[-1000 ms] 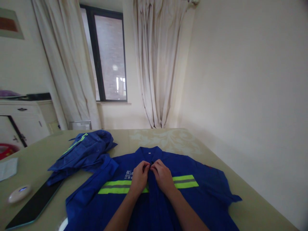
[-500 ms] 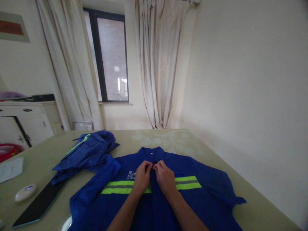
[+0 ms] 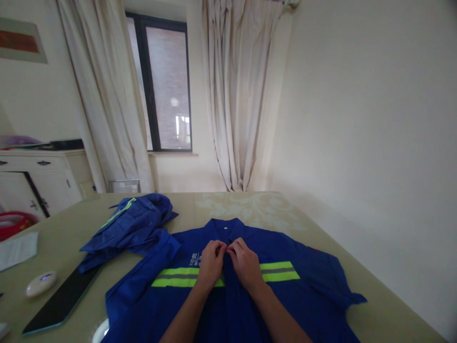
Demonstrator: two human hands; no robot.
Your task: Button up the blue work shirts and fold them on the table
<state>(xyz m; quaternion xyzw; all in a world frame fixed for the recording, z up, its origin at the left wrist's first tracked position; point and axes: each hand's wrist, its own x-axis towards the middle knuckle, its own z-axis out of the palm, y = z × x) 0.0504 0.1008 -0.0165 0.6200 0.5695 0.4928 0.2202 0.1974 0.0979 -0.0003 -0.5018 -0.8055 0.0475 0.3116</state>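
Note:
A blue work jacket (image 3: 293, 305) with yellow-green reflective stripes lies spread on the table, its collar at the far side. My left hand (image 3: 213, 262) pinches the jacket's front edge just below the collar, beside white printed lettering. Close against it, my right hand (image 3: 244, 262) pinches the other front edge, fingertips nearly touching the left ones. The small part between the fingertips is hidden.
A crumpled blue garment (image 3: 132, 228) lies on the table (image 3: 321, 233) at the left, over the end of a black flat board (image 3: 60, 302). Nearby are a white oval device (image 3: 41, 284), a paper sheet (image 3: 18, 250) and a red basin (image 3: 16, 224).
The view has shifted slightly, so things at the left sit a little further right. Both hands keep their pinch at the jacket front.

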